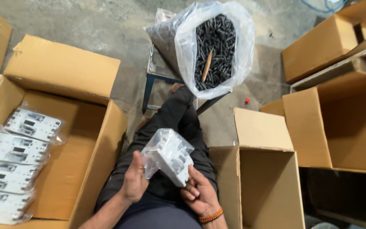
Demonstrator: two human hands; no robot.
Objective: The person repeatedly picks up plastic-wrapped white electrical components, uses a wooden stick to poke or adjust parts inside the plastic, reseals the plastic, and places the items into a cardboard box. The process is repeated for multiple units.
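head view, and i start with the biggest thing: the open cardboard box on my left (85, 165), its near wall running alongside my left thigh, with a column of bagged white parts (15, 165) stacked against its far-left side and bare cardboard between them and me. on my right sits an empty cardboard box (267, 186), mouth up, its left wall just beside my right hand. ahead, past my knees, a clear sack of dark rods (214, 51) rests on a blue metal stool (149, 85). over my lap i hold one white plastic part in a clear bag (170, 157), its long axis slanting from upper left down to lower right. my left hand (134, 180) is closed on the loose bag film at the part's left side; my right hand (198, 193) cups the lower right end from beneath, fingers curled on it. the part lies between both hands, with each box a short swing away and only the box walls to clear.
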